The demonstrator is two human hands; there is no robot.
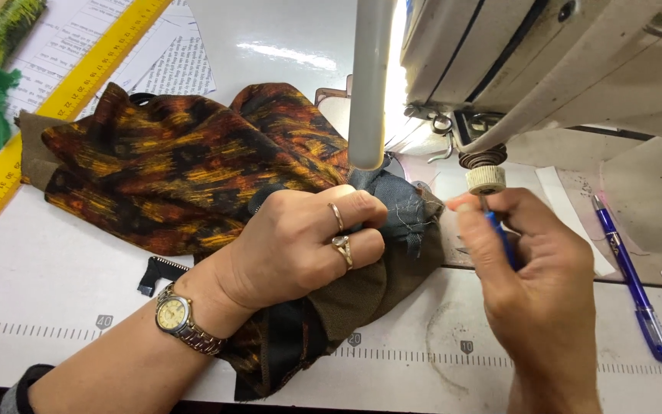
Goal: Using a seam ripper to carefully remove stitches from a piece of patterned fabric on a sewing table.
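The patterned fabric point(185, 169), in orange, brown and black, is lying bunched on the white sewing table point(55, 299), and one end of it is being held under the head of the sewing machine point(545, 69). There a grey-blue piece point(404, 211) and a plain brown layer point(362, 295) are meeting it. The left hand point(300, 241) is pressing down on this bundle with the fingers curled and closed on the cloth, just beside the needle area. The right hand point(534, 284) is pinching a small blue-handled tool point(499, 234) between thumb and fingers; the tip is pointing toward the grey-blue piece, but I cannot tell if it is touching it. Loose threads are showing at that edge, so I judge the work at the seam is in progress, not finished; most of the fabric is lying unworked to the left. A blue pen point(631, 280) is resting at the right, a yellow ruler point(47, 115) at the far left.
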